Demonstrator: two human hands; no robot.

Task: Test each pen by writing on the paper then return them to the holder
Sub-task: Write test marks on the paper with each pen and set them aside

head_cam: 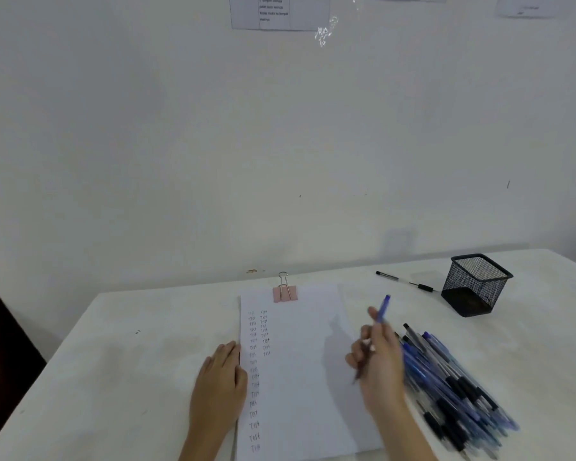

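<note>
A white sheet of paper (300,371), held at its top by a pink binder clip (284,292), lies on the table with two columns of small written words down its left side. My left hand (218,387) rests flat on the paper's left edge. Over the paper's right edge, my right hand (378,364) grips a blue pen (382,310), its cap end pointing up and away. A heap of several blue and black pens (453,384) lies just right of that hand. The black mesh holder (476,284) stands at the far right and looks empty.
One black-capped clear pen (404,281) lies on the table just left of the holder. The white table (120,361) ends against a white wall behind. A dark object sits off the table's left edge.
</note>
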